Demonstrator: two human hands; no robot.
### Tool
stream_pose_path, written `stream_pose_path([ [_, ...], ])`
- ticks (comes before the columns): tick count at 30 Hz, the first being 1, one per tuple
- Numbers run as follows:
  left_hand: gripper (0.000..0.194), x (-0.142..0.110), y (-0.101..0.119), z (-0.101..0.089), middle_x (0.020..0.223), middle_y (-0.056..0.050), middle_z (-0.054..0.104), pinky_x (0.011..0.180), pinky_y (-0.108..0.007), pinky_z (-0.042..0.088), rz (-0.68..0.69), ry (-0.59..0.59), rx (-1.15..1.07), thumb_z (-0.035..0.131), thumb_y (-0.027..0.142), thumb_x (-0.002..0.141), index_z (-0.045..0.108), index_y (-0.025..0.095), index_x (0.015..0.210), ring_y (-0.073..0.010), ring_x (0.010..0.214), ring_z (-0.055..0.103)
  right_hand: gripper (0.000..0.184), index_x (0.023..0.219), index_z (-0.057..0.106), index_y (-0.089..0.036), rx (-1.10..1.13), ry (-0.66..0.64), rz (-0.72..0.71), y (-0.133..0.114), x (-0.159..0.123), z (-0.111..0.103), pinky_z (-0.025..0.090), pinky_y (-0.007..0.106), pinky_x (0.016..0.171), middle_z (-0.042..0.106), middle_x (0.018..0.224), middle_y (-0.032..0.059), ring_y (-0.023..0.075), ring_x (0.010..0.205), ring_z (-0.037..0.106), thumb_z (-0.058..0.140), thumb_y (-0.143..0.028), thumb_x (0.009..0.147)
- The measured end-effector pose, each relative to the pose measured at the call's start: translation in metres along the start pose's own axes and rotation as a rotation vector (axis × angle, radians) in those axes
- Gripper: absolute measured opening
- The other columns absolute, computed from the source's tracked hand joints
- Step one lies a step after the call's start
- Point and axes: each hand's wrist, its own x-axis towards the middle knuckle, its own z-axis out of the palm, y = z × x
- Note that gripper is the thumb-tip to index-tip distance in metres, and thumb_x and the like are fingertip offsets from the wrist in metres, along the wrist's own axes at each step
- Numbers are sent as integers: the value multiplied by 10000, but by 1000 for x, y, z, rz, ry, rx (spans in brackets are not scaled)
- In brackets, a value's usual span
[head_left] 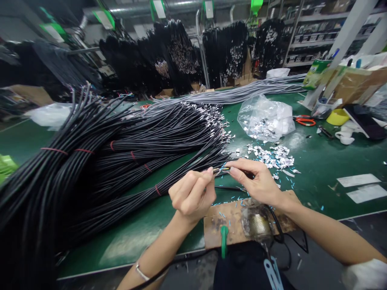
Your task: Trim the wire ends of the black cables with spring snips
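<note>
Both hands meet over the green table, in front of the black cable ends. Between their fingertips are the thin wires of a cable end, with blue, yellow and pale strands showing. My left hand is closed, with thumb and index finger pinching these wires from the left. From the right, my right hand pinches them between thumb and fingers; something dark shows under its fingers, too hidden to name. A bundle of black cables, tied with red bands, spreads out on the left with stripped pale ends.
Below my hands a wooden board carries a worn metal device and a green hook-like piece. White scraps lie beside a clear plastic bag. Orange-handled scissors rest at right. Grey cables run behind.
</note>
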Motion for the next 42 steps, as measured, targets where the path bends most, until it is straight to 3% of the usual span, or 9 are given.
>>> stream_pose_path([
  [6, 44, 5, 7, -4, 646, -9, 655, 517, -188, 435, -182, -190, -31, 632, 104, 783, 643, 146, 792, -85, 535, 576, 217, 952, 728, -179, -120, 81, -61, 1, -1, 0, 461, 279, 602, 701, 767, 45, 128, 648, 592, 560, -286, 865],
  [10, 218, 11, 6, -9, 574, -5, 602, 458, -187, 392, -466, -362, -262, 512, 175, 877, 624, 154, 691, -79, 484, 532, 217, 961, 726, -191, -164, 92, -94, 1, -2, -1, 477, 292, 633, 719, 830, 53, 140, 686, 615, 558, -293, 870],
  [14, 402, 18, 1, -11, 417, 37, 404, 340, -188, 273, -811, -562, -671, 448, 334, 915, 534, 153, 566, -53, 342, 350, 208, 946, 725, -180, -144, 66, -105, 1, -1, -2, 475, 287, 629, 718, 818, 51, 136, 680, 613, 559, -280, 869],
  [17, 411, 20, -1, -9, 415, 39, 390, 314, -182, 254, -932, -578, -839, 477, 387, 895, 543, 145, 569, -47, 326, 331, 213, 919, 720, -174, -117, 73, -60, 2, 0, -3, 460, 277, 617, 698, 767, 39, 126, 655, 591, 543, -284, 879],
  [22, 180, 15, 3, -4, 491, 23, 533, 377, -175, 363, -845, -429, -647, 629, 271, 802, 649, 142, 678, -65, 402, 458, 191, 892, 662, -190, -21, 131, 0, 5, 1, -3, 447, 264, 638, 657, 835, 26, 126, 718, 574, 672, -346, 781],
  [29, 76, 7, 10, -1, 602, 6, 615, 462, -199, 412, -622, -396, -452, 688, 210, 750, 664, 161, 696, -86, 511, 524, 228, 693, 589, -178, 57, 98, 73, 7, 5, -3, 323, 246, 521, 530, 658, -22, 84, 555, 393, 705, -369, 740],
  [34, 36, 12, -1, 1, 630, -4, 652, 497, -218, 428, -603, -431, -529, 700, 173, 735, 697, 180, 700, -102, 557, 559, 362, 704, 539, -181, 570, -190, 386, 14, 8, 0, 180, 219, 405, 380, 519, -88, 54, 431, 254, 735, -481, 649],
  [37, 32, 11, -6, 4, 669, -14, 667, 512, -226, 453, -687, -478, -658, 737, 184, 695, 707, 179, 702, -117, 591, 588, 361, 689, 531, -182, 638, -341, 387, 19, 12, -2, 174, 218, 410, 358, 505, -98, 50, 424, 235, 737, -475, 640],
  [42, 69, 5, 5, 8, 659, -1, 606, 514, -209, 419, -676, -373, -439, 711, 209, 729, 675, 163, 693, -96, 585, 542, 307, 662, 543, -165, 346, -56, 260, 24, 19, -1, 297, 249, 527, 482, 623, -36, 86, 572, 385, 753, -389, 643],
])
